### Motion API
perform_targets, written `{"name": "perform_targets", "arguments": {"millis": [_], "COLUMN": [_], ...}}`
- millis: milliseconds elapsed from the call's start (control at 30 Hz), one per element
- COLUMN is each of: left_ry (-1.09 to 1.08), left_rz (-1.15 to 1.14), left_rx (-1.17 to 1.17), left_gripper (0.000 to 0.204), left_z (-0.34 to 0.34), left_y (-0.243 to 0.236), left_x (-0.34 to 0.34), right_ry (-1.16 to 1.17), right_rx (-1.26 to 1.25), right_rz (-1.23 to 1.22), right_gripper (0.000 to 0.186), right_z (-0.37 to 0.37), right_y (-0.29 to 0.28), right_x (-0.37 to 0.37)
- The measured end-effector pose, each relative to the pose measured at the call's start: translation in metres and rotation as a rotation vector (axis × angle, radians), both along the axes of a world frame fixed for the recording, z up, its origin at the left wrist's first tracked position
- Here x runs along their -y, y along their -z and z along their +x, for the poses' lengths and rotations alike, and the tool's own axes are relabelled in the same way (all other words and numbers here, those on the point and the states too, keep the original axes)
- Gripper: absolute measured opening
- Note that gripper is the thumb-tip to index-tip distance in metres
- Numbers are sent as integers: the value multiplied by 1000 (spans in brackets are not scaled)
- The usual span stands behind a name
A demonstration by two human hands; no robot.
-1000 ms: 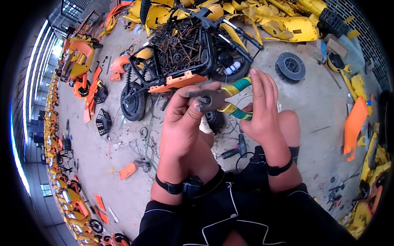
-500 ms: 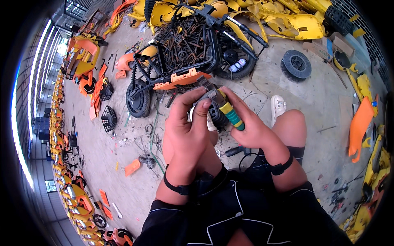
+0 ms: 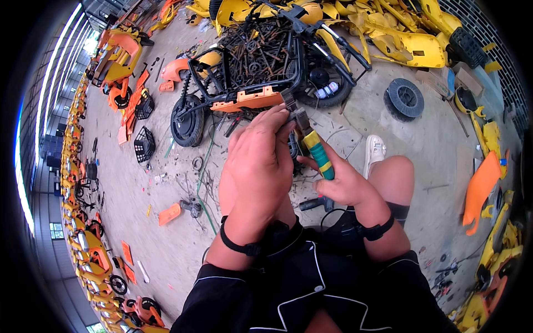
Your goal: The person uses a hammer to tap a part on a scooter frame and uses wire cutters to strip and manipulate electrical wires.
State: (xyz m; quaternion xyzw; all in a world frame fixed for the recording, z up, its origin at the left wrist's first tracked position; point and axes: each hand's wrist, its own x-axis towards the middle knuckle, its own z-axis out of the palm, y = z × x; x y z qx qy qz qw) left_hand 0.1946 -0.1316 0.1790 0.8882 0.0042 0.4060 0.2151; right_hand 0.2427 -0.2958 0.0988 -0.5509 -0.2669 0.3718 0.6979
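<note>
My right hand (image 3: 345, 182) grips a hand tool (image 3: 318, 152) by its handle, which is wrapped in green and yellow bands. The tool stands tilted, its grey metal head pointing up and away from me; its exact kind is hard to make out. My left hand (image 3: 260, 150) is closed beside that head, fingertips and thumb pressed together close to the metal. Whatever lies between those fingers is hidden. Just beyond the hands is an orange panel (image 3: 247, 100) on a black scooter frame (image 3: 294, 83) that lies heaped with rusty bolts and rods (image 3: 255, 61).
A black-gripped power tool (image 3: 315, 203) with a cable lies between my legs. To the right are a grey spool (image 3: 404, 100) and an orange panel (image 3: 482, 186). Yellow body panels (image 3: 405, 47) pile up at the back. A row of yellow scooters (image 3: 83, 250) lines the left.
My left hand has turned so its back shows more, and its thumb has shifted behind the fingers. The tool is slightly more upright, and my right index finger has come off its upper part.
</note>
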Motion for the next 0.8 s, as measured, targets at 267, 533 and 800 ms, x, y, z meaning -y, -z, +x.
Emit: {"name": "perform_targets", "arguments": {"millis": [267,533,800], "left_ry": [-33,-18,73], "left_rz": [62,77,35], "left_rx": [-3,-34,66], "left_gripper": [25,24,25], "left_z": [-1,-2,-1], "left_y": [0,-2,-2], "left_x": [-3,-3,-4], "right_ry": [-6,13,230], "right_rx": [16,20,473], "right_rz": [30,57,-12], "right_gripper": [100,99,89], "right_z": [-4,-4,-2], "right_y": [0,0,2], "right_x": [-3,-3,-11]}}
